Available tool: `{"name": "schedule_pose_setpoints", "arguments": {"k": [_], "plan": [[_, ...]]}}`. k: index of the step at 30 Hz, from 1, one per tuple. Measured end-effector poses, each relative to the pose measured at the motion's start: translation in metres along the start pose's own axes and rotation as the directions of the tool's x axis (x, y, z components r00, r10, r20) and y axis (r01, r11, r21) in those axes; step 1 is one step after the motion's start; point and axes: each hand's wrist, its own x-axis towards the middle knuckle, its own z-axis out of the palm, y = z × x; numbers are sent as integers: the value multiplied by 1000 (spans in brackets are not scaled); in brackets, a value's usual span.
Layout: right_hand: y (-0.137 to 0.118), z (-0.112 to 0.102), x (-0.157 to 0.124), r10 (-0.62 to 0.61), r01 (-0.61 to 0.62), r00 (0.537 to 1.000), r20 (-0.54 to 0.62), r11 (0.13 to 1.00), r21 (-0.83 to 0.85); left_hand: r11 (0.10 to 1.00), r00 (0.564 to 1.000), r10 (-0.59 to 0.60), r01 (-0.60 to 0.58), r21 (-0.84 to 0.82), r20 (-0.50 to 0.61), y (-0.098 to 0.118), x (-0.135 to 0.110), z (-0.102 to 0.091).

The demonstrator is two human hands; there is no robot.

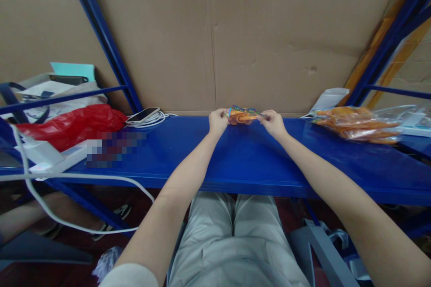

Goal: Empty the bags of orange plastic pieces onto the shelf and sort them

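Observation:
A small plastic packet [243, 115] with orange contents and a multicoloured top edge is held near the back of the blue shelf. My left hand [218, 122] pinches its left end, fingers closed. At the other end, my right hand [272, 122] grips the right corner between thumb and fingers. The packet is stretched between both hands, close to the cardboard panel. What exactly lies inside the packet is too small to make out.
On the right lies a clear plastic bag of orange items [360, 124]. To the left are a phone [144, 115] with a coiled white cable [153, 119], a red plastic bag [79, 124] and a white power strip [67, 157]. Behind stands a cardboard panel [256, 45] between blue metal posts [107, 45].

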Motion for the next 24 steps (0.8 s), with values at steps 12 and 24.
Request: {"name": "schedule_pose_setpoints", "arguments": {"k": [12,24], "plan": [[-27,3,-10,-161,156,987,19,915,-372,995,999,19,-15,-99,38,9,-10,5],[-22,17,-6,270,-277,960,69,894,351,981,985,6,27,-192,170,15,-10,5]]}}
